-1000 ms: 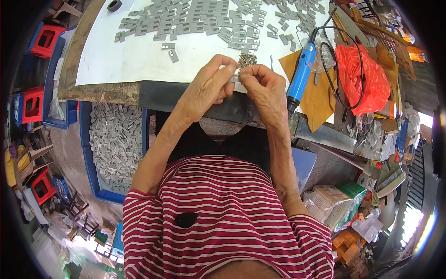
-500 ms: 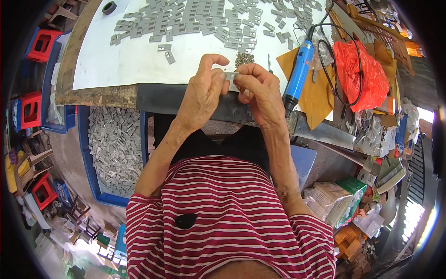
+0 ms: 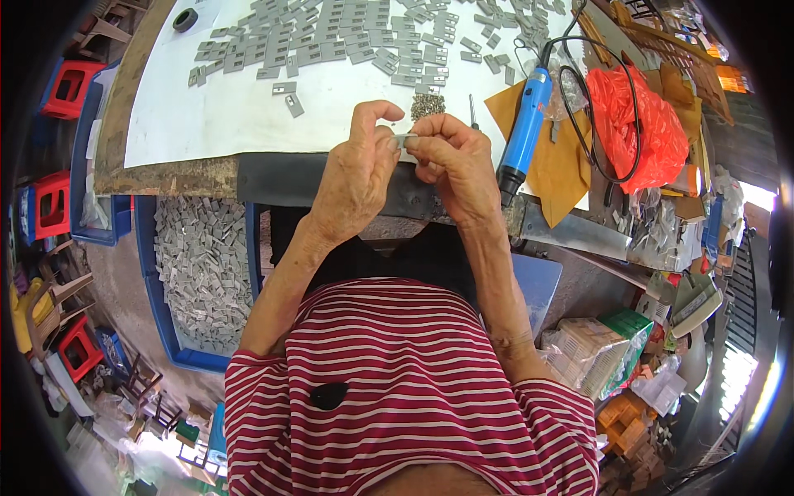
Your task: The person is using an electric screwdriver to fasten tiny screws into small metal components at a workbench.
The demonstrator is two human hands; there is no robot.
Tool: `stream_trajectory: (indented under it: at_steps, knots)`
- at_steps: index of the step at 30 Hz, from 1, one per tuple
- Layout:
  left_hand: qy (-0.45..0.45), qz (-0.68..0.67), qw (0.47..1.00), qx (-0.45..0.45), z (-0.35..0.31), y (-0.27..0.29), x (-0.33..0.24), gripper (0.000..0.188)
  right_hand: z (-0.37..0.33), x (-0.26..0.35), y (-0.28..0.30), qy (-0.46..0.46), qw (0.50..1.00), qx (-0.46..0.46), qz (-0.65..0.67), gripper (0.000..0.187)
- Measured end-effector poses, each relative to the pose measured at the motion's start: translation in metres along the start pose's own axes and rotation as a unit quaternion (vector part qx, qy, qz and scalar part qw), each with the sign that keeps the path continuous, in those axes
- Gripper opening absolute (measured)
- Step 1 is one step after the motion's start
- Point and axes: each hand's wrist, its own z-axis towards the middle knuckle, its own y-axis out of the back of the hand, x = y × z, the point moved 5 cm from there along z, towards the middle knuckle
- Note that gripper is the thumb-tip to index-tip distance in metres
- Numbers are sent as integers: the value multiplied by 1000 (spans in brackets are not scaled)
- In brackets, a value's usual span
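Observation:
My left hand (image 3: 351, 186) and my right hand (image 3: 460, 169) meet over the near edge of the worktable. A small flat grey piece (image 3: 401, 139) is pinched between the fingertips of both hands. Its face is mostly hidden by the fingers. Just beyond my right hand lies a heap of tiny metal parts (image 3: 427, 106), perhaps screws. Farther back, many similar grey pieces (image 3: 339, 41) are spread over white paper (image 3: 190, 116). Two loose ones, one of them a grey piece (image 3: 294, 105), lie nearer to me.
Right of my hands lies a blue electric screwdriver (image 3: 528, 124) with a black cord, on a brown envelope (image 3: 558, 186). Beside it sits a red plastic bag (image 3: 637, 124). A blue crate (image 3: 172, 339) full of grey pieces stands low on the left. A black ring (image 3: 185, 20) rests far left.
The view has shifted slightly, so the table contents appear a little farther left and up. Both hands still pinch the grey piece, and my fingers have moved slightly around it.

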Motion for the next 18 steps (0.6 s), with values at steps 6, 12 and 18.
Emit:
stream_trajectory:
  at_steps: [6, 12, 18]
  knots:
    - [-29, 2, 999, -19, -2, -2, 3, 25, 0, -1, 2, 5, 1000, 0, 2, 9]
    - [9, -27, 999, -16, 0, 0, 5, 25, 1, -4, 4, -6, 1000, -1, 5, 7]
    - [72, -46, 996, 10, -2, 2, 7, 21, 0, -4, 4, -28, 999, 2, -22, 8]
